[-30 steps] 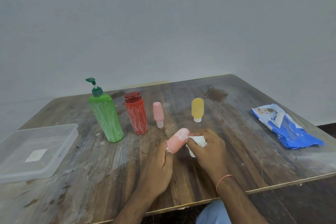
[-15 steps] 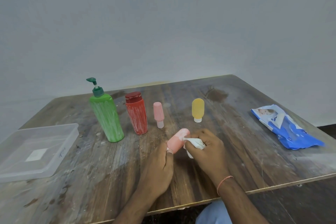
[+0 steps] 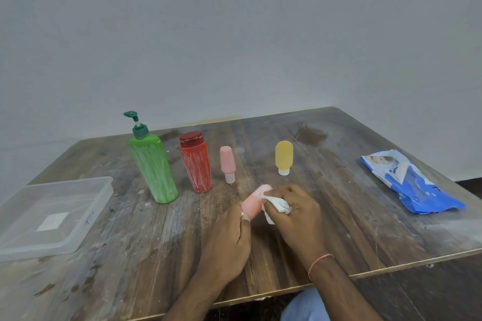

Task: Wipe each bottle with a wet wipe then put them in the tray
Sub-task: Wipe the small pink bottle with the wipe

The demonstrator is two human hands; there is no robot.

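Observation:
My left hand (image 3: pixel 229 240) grips the lower end of a small salmon-pink bottle (image 3: pixel 254 203), tilted up and to the right above the table. My right hand (image 3: pixel 297 214) presses a crumpled white wet wipe (image 3: pixel 277 206) against the bottle's upper side. Behind stand a green pump bottle (image 3: pixel 154 167), a red bottle (image 3: pixel 197 164), a small pink bottle (image 3: pixel 227 163) and a yellow bottle (image 3: pixel 284 156), all upright and streaked with white. A clear plastic tray (image 3: pixel 101 190) lies at the left with nothing in it but a label.
A blue wet-wipe pack (image 3: pixel 414 190) lies at the right side of the worn wooden table (image 3: pixel 156 255). The table's front edge runs just below my wrists. A plain grey wall stands behind.
My right hand has slid the wipe along the pink bottle, down from its top end toward the middle. The left hand keeps its hold in the same place.

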